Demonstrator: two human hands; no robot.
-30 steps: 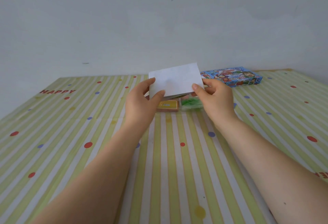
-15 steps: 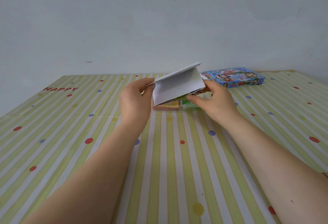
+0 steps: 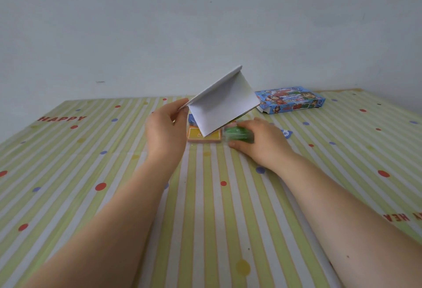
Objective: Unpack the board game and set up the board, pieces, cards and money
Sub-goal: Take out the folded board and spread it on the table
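My left hand [image 3: 165,132] pinches one corner of a folded white board [image 3: 222,105] and holds it tilted up above the table. Under it lies an orange card stack [image 3: 204,137] with a small blue item [image 3: 191,119] just behind it. My right hand [image 3: 258,143] grips a clear packet of green pieces [image 3: 239,136] lying on the table beside the card stack. The blue game box [image 3: 290,102] lies at the back right, open at its left end.
A striped, dotted tablecloth [image 3: 205,207] covers the whole table, which ends at a plain grey wall [image 3: 205,25]. A small blue-and-white token [image 3: 286,132] lies just right of my right hand.
My right hand has let go of the white board and dropped onto the green packet. My left hand alone has lifted the board higher, and it hangs partly unfolded.
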